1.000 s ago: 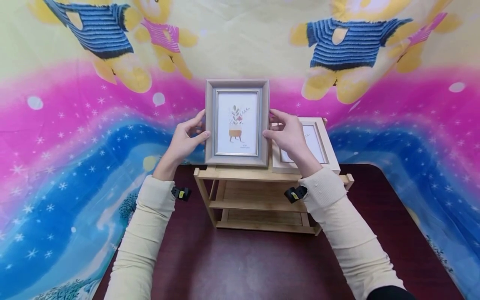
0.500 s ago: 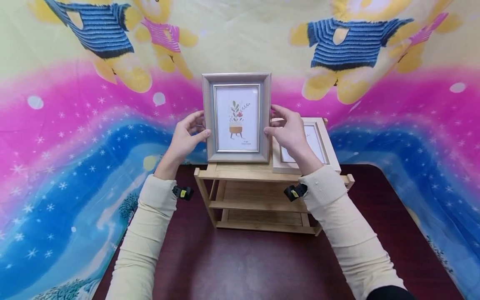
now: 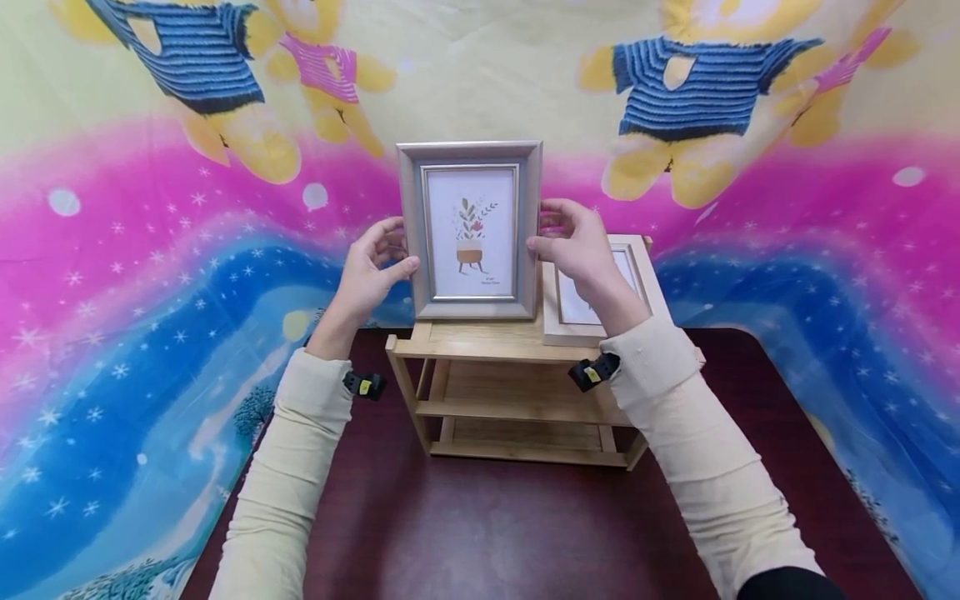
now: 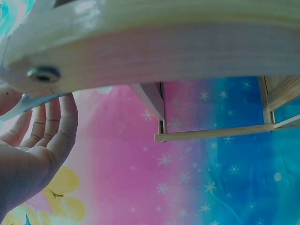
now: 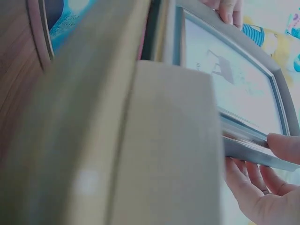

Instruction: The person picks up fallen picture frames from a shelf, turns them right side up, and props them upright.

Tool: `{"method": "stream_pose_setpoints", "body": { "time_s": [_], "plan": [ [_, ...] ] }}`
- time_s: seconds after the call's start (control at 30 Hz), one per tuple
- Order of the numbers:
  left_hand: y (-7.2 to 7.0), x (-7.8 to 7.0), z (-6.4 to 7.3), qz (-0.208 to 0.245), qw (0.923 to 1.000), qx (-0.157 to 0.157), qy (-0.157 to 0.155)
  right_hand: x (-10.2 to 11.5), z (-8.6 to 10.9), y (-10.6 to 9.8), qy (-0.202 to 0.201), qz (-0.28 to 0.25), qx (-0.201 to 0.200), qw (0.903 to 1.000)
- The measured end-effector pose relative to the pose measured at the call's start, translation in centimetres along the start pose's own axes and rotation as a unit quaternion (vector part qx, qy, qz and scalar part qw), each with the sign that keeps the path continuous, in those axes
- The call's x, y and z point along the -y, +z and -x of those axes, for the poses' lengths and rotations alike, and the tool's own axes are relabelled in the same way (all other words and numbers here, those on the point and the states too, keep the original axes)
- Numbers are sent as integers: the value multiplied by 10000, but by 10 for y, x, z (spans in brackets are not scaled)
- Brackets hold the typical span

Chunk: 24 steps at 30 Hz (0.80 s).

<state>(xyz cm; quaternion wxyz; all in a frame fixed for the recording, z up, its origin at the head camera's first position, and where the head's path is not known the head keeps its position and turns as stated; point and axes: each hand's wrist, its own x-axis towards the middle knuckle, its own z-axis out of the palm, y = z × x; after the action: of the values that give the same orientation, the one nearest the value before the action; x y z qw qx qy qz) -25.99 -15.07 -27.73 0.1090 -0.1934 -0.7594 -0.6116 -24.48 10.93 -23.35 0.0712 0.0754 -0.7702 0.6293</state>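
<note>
My left hand point(image 3: 371, 265) and right hand point(image 3: 583, 248) hold a silver-grey picture frame point(image 3: 471, 229) upright by its sides. Each thumb lies at the front edge, with the fingers bent behind. The frame, with a potted plant print, stands over the left part of a wooden rack's top shelf point(image 3: 487, 337); whether its lower edge touches the shelf I cannot tell. Beside it, a cream picture frame point(image 3: 567, 334) lies flat, partly covered by my right hand and forearm. In the right wrist view the grey frame point(image 5: 229, 70) sits between both hands.
The rack point(image 3: 517, 408) has lower shelves and stands on a dark red table point(image 3: 480, 533). Behind it hangs a cloth backdrop point(image 3: 480, 75) printed with bears. The rack's rail point(image 4: 154, 56) fills the top of the left wrist view.
Both hands have shifted the grey frame slightly upward and left in the head view, and it looks a little larger. Its right side rose a bit with my right hand. The cream frame stays put.
</note>
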Motion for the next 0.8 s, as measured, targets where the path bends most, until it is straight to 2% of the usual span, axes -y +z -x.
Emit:
{"method": "stream_pose_setpoints", "body": {
  "time_s": [0.27, 0.53, 0.8],
  "plan": [
    [0, 0, 1, -107, 9998, -17, 141, 23, -13, -7, 219, -764, 125, 9968],
    [0, -1, 2, -163, 9998, -18, 143, 47, -24, -12, 365, -475, 152, 9981],
    [1, 0, 3, -170, 9997, -123, 152, 54, -32, -14, 355, -537, 202, 9977]
  ]
}}
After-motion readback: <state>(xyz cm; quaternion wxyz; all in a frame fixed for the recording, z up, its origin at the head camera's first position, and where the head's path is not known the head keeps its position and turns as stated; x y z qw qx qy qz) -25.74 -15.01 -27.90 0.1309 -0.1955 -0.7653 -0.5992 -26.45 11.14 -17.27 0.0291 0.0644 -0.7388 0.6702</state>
